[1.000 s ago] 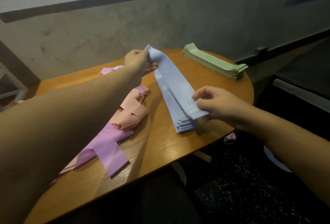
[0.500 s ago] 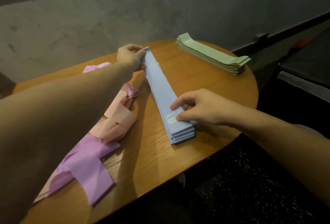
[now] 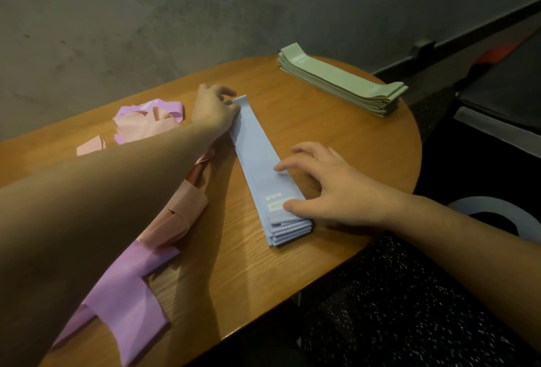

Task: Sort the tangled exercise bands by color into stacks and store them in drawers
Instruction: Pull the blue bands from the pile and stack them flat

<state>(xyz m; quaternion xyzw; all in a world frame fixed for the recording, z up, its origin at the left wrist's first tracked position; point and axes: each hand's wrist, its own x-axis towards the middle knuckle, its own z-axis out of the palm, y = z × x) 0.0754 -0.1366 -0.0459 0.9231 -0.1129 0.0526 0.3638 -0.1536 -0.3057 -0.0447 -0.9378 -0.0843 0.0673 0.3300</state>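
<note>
A: Head view, only one. Left hand [image 3: 215,109]?

B: Reached out to the far end of the blue band stack [image 3: 257,158]. Fingers curled, pinching the far tip of the top blue band, which is curled up a bit there.

A: Right hand [image 3: 328,188]?

B: On the near end of the same stack. Fingers spread and fairly straight, thumb pressing the top band beside its pale label, index fingertip touching the band farther up. Flat press, not a grip.

A: Stack itself?

B: Several blue bands laid flat, one on another, running between the two hands on the wooden surface [image 3: 336,132]. Layered edges show at the near end, just below the right thumb.

A: Other colors?

B: Green band stack [image 3: 339,79] well beyond the right hand, near the far edge of the surface, neat, apart from both hands. Tangle of pink and purple bands [image 3: 152,120] just to the left of the left hand and running under the left forearm. A purple band [image 3: 128,302] spreads out at its near end, a peach band [image 3: 178,214] looped over it farther up.

A: Anything else?

B: Grey wall [image 3: 205,15] behind the surface. White stool [image 3: 497,214] below the right forearm, partly hidden.
</note>
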